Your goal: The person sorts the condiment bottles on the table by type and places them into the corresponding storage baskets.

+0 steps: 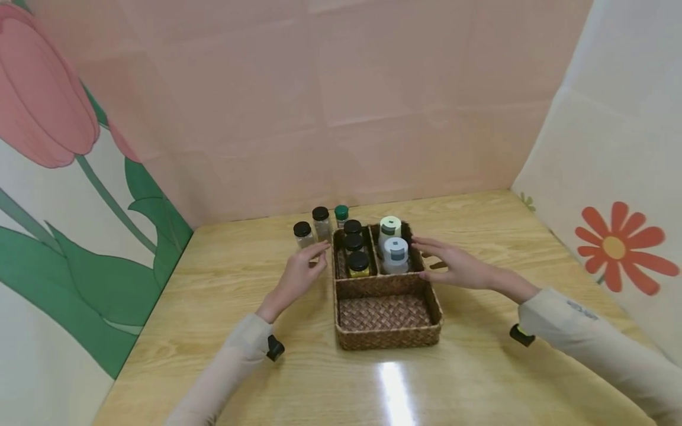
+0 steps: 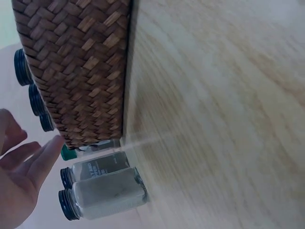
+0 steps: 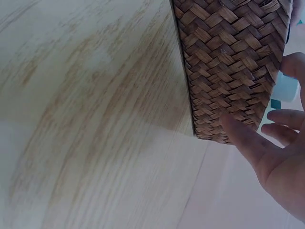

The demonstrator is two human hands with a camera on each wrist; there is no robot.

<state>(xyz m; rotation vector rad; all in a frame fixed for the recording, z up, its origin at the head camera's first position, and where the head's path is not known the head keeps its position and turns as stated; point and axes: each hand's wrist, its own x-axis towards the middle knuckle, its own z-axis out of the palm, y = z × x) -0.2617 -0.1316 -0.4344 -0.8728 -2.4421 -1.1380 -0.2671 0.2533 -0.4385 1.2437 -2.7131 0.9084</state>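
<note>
A woven basket (image 1: pixel 389 339) with three compartments stands on the table. Its back left compartment holds black-lidded jars, the front one with yellow contents (image 1: pixel 359 264). Two white-lidded containers (image 1: pixel 396 255) are in the back right compartment. My left hand (image 1: pixel 302 273) is by the basket's left side, index fingertip right at the back corner and nothing in its grasp. On the other side, my right hand (image 1: pixel 462 265) touches the basket with fingers spread; in the right wrist view one extended finger (image 3: pixel 243 136) lies against the woven wall (image 3: pixel 224 62).
Behind and left of the basket stand two clear black-lidded jars (image 2: pixel 112 193) and a green-lidded jar (image 1: pixel 341 213). A pink wall covering (image 1: pixel 341 106) rises behind the wooden table (image 1: pixel 224 296). Flower-printed panels (image 1: pixel 613 248) flank both sides.
</note>
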